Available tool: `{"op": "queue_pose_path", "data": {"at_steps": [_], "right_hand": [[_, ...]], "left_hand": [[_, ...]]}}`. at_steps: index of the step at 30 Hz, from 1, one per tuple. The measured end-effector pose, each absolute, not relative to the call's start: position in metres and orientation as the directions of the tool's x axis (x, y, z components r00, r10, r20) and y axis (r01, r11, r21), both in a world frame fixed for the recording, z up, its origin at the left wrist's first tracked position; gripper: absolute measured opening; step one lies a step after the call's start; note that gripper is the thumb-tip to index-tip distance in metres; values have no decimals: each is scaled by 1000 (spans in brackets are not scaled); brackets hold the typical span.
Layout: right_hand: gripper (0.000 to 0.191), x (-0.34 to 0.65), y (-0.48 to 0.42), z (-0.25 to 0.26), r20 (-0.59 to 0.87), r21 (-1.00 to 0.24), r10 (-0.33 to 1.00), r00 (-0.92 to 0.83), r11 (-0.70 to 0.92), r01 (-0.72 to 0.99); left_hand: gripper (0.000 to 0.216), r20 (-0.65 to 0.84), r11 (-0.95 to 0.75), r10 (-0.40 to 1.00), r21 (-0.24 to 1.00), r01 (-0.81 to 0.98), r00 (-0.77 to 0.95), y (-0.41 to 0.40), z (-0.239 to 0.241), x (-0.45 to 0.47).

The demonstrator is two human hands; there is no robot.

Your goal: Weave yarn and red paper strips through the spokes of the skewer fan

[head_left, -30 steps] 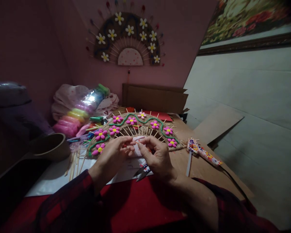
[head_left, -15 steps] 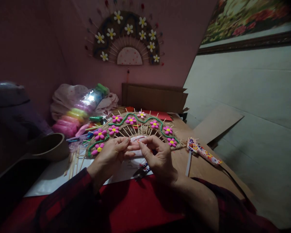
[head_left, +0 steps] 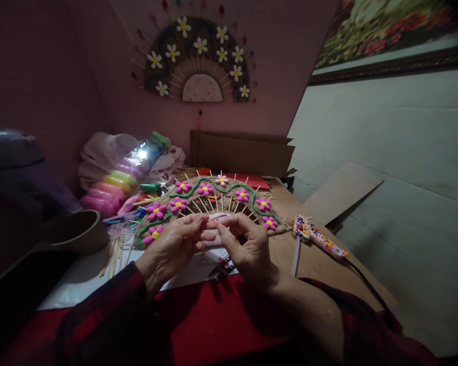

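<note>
My left hand [head_left: 181, 239] and my right hand [head_left: 250, 246] face each other in front of a fan-shaped craft piece [head_left: 229, 187]. The left thumb and fingers pinch together; a speck of red shows at their tips, too small to name. The right thumb and forefinger are also pinched, and whatever lies between them is too small to make out. Twine covers the fan's arch, with pink flowers, a green wavy line and thin sticks. Below the hands, dark-handled scissors [head_left: 224, 267] lie partly hidden by the right hand.
A flower-patterned glue gun [head_left: 320, 240] lies at the right, its cord trailing off. A round brown bowl [head_left: 78, 231], loose sticks [head_left: 116, 259] and colourful packs of clay [head_left: 112, 185] sit at the left. Cardboard [head_left: 242, 152] leans at the back; a similar fan [head_left: 198, 58] hangs above.
The left fingertips have drawn slightly away from the right ones, and the left fingers have curled a little. Red now shows at the left fingertips. The right hand has barely moved.
</note>
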State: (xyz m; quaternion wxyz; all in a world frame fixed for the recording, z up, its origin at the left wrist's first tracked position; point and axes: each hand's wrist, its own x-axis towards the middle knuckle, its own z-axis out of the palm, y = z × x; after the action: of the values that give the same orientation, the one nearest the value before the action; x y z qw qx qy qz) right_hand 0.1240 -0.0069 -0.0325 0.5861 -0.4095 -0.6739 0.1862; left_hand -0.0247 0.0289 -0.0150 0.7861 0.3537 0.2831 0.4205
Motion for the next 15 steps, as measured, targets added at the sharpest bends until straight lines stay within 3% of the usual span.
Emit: {"op": "queue_pose_path", "data": {"at_steps": [11,15], "right_hand": [[9,124,-8,-31,649,-687,760,-17,597,414],[9,124,-9,-30,670,-670,742,-12,613,418]], "left_hand": [[18,-126,374,878,785,-495,462,29,-16,-26],[8,-103,358,878,789,-499,467,28,-15,-26]]}}
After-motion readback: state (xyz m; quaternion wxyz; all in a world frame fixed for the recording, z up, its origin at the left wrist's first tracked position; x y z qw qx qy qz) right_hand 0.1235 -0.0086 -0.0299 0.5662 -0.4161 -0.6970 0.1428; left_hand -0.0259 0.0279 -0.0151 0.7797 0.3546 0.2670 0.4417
